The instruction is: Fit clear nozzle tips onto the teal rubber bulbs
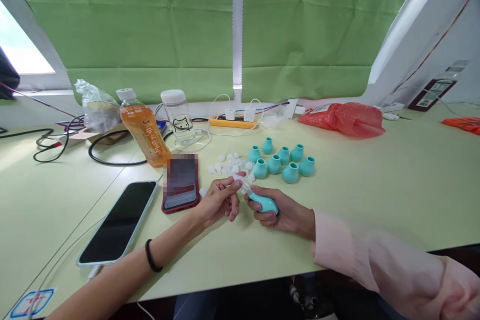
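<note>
My right hand (277, 207) wraps round the teal squeeze bulb (265, 203) of what looks like a nasal aspirator. A clear nozzle (246, 188) sticks out of the bulb, pointing up and left. At the nozzle's far end, my left hand (221, 197) pinches a small whitish soft tip (237, 177) between thumb and forefinger; its other fingers are curled. Just beyond my hands lies a loose pile of white translucent tips (229, 164). Several teal bulbs (290, 173) stand to the right of that pile, with their open necks up.
Left of my hands lie a red-cased phone (180, 206) and a larger black-screened phone (119, 222) on a cable. Behind them stand an orange drink bottle (144, 130) and a clear cup (181, 122). A yellow power strip (232, 121) and a red bubble-wrap bag (343, 119) lie along the back.
</note>
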